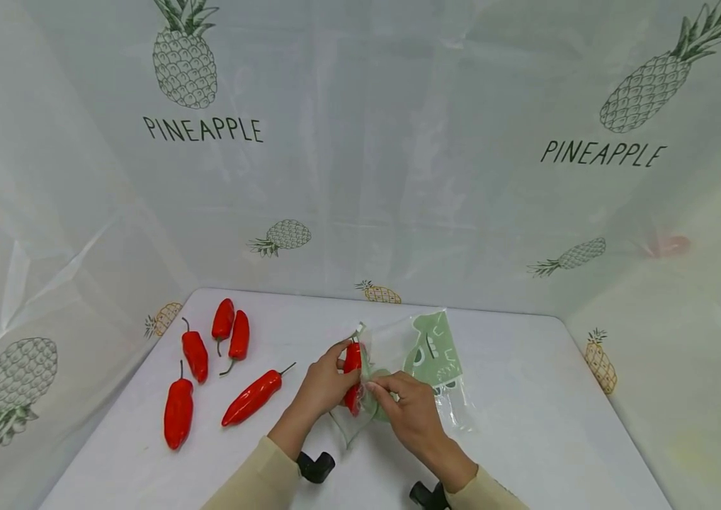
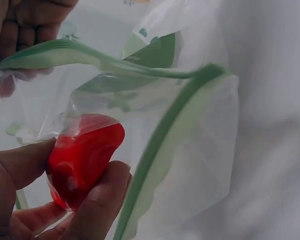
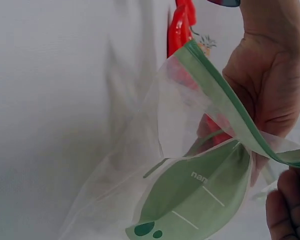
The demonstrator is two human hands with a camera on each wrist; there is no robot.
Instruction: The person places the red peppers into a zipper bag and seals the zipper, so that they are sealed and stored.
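My left hand (image 1: 325, 382) grips a shiny red chili pepper (image 1: 352, 365) at the mouth of a clear zip bag (image 1: 437, 354) with green print. In the left wrist view the pepper (image 2: 85, 160) sits between thumb and fingers, its upper end overlapped by clear film. The bag's green zip strip (image 2: 160, 130) gapes apart there. Opposite, my right hand (image 1: 411, 411) pinches the bag's edge between thumb and fingers. From the right wrist, the fingers (image 3: 287, 205) show at the end of the green zip strip (image 3: 230, 105), while the bag's body slopes away below.
Several red chili peppers lie on the white table (image 1: 526, 397) to the left, the nearest pepper (image 1: 252, 398) beside my left forearm. Black wrist mounts (image 1: 316, 467) sit under both wrists. A pale curtain (image 1: 386, 177) printed with pineapples surrounds the table's back and sides.
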